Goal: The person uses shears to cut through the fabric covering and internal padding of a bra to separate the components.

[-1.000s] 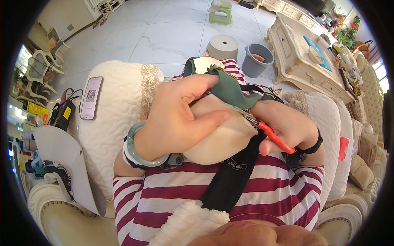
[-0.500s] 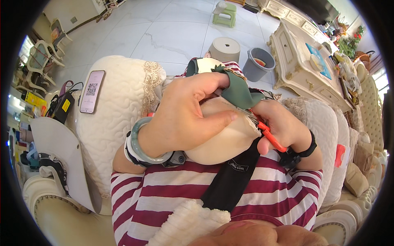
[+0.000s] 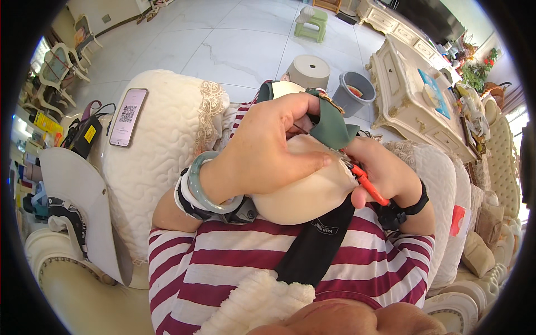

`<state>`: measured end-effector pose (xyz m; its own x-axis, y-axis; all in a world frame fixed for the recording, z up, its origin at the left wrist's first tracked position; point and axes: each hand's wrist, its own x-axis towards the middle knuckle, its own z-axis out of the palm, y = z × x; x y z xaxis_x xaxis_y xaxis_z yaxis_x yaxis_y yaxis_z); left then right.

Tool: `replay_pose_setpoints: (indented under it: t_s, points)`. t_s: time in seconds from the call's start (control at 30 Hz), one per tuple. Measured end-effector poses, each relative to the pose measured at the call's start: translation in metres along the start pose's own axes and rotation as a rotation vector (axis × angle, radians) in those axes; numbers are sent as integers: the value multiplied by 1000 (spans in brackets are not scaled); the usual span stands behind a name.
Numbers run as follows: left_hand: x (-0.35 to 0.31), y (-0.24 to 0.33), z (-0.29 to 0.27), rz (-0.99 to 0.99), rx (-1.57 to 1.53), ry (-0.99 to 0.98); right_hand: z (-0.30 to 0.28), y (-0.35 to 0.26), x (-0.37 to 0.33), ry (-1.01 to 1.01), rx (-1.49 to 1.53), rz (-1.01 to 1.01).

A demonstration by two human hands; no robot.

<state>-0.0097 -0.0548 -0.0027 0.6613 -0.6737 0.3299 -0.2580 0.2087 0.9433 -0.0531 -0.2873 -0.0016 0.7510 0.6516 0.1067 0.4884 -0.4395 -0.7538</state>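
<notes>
My left hand [image 3: 265, 151] is closed on a smooth cream cup-shaped piece [image 3: 304, 192] in front of my chest, its thumb lying along the edge. A dark green band [image 3: 333, 125] with gold-coloured trim bends over the far side of that piece. In my right hand [image 3: 385, 167] is a small red-handled hand tool [image 3: 369, 187], its metal end against the cream edge next to my left thumb. Whether its jaws are apart is hidden. Beneath the piece a black strap [image 3: 312, 251] runs down over my striped shirt.
A phone [image 3: 129, 118] lies on the quilted cream cover [image 3: 162, 167] to my left, beside a wide-brimmed grey hat [image 3: 84, 201]. Ahead stand a round stool [image 3: 308, 71], a grey bucket [image 3: 349, 103] and a low carved table [image 3: 399, 95]. A green stool [image 3: 312, 27] is farther off.
The view has shifted slightly. Both hands keep their hold, and the red-handled tool stays at the cream edge with hardly any movement.
</notes>
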Motion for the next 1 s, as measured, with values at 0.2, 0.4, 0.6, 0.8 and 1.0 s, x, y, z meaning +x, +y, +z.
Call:
replay_pose_setpoints:
  t_s: [0.2, 0.4, 0.6, 0.8, 1.0]
  points:
    - [-2, 0, 0, -36, 23, 28, -5, 2, -8, -88, 51, 162]
    - [3, -7, 3, -6, -50, -35, 10, 2, -1, 82, 165, 59]
    - [3, -5, 2, -97, -56, -67, -3, -4, -3, -41, 164, 105]
    - [-3, -9, 6, 142, -173, 48, 0, 4, -13, 16, 238, 80]
    - [-3, -1, -5, 138, 53, -116, 4, 3, -9, -96, 309, 14]
